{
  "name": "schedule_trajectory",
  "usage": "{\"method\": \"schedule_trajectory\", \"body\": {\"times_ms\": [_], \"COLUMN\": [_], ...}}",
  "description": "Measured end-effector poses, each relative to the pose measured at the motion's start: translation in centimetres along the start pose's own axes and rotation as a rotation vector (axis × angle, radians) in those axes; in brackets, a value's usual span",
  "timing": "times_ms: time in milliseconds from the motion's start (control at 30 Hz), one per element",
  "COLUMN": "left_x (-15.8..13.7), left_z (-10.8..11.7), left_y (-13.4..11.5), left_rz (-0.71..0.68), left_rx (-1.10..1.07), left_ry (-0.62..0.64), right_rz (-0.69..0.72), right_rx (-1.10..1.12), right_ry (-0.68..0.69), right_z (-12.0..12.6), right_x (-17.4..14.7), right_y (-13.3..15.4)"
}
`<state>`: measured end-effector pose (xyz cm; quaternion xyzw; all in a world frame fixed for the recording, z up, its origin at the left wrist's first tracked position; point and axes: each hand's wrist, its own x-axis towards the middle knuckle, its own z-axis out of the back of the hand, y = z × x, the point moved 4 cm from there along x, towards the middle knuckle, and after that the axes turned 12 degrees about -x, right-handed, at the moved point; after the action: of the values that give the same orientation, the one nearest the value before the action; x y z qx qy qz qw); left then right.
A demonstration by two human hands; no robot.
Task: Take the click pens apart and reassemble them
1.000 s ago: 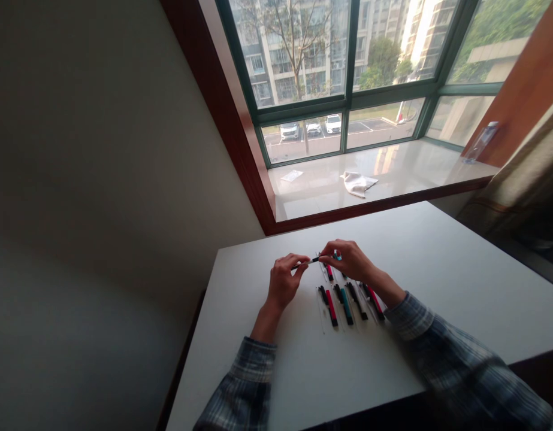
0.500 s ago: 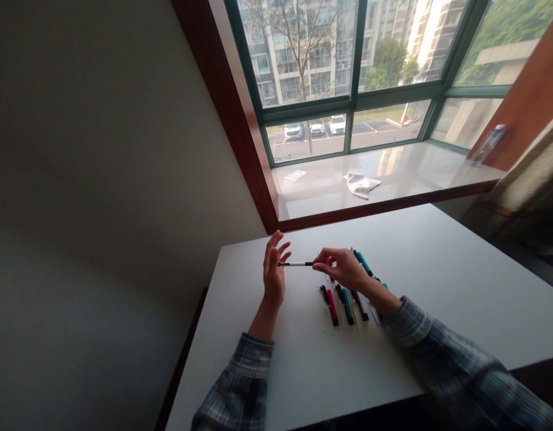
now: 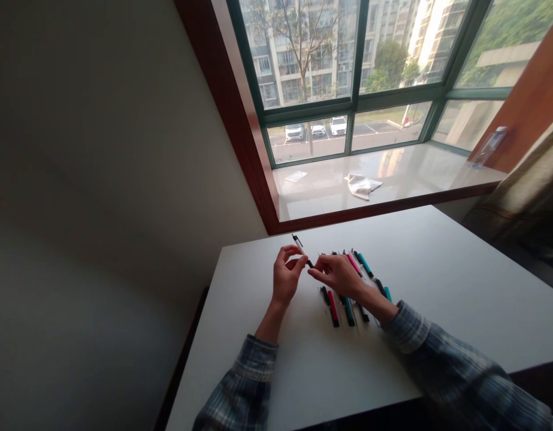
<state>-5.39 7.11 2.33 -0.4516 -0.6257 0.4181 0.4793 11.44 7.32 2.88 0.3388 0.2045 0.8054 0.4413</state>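
1. A bay window fills the background above a white desk [image 3: 438,287] set against its sill.
2. Near the desk's far left corner, the left hand [image 3: 287,276] pinches a thin pen refill [image 3: 302,251], tilted up and away.
3. The right hand [image 3: 338,274] closes on the refill's lower tip; short, light fingertip grips would keep it from bending.
4. Rows of pens [image 3: 343,302] lie just beside the right wrist, toward the desk's middle, best left unswept.

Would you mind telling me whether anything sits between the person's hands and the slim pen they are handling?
Nothing visible does. The left hand already pinches the slim pen, and the right hand meets its lower tip. The other pens lie on the table, below the right hand.
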Motion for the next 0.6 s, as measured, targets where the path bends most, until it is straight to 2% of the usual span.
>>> {"method": "schedule_trajectory", "body": {"times_ms": [133,267,367,467,600], "left_x": [-0.4,0.7,1.7,2.1,1.9], "left_z": [-0.6,1.8,5.2,7.2,8.1], "left_y": [0.1,-0.7,-1.4,-1.8,-1.8], "left_rz": [0.009,-0.045,-0.013,0.06,0.144], "left_rx": [0.039,0.19,0.492,0.827,1.064], "left_ry": [0.007,-0.046,-0.2,-0.18,-0.117], "right_rz": [0.045,0.119,0.086,0.006,0.007], "right_rx": [-0.046,-0.111,-0.194,-0.271,-0.205], "right_ry": [0.026,0.057,-0.01,-0.065,0.047], "right_z": [-0.6,0.1,1.6,3.2,3.7], "right_x": [-0.1,0.2,0.6,0.9,1.0], "right_y": [0.3,-0.2,-1.8,-4.0,-5.8]}}
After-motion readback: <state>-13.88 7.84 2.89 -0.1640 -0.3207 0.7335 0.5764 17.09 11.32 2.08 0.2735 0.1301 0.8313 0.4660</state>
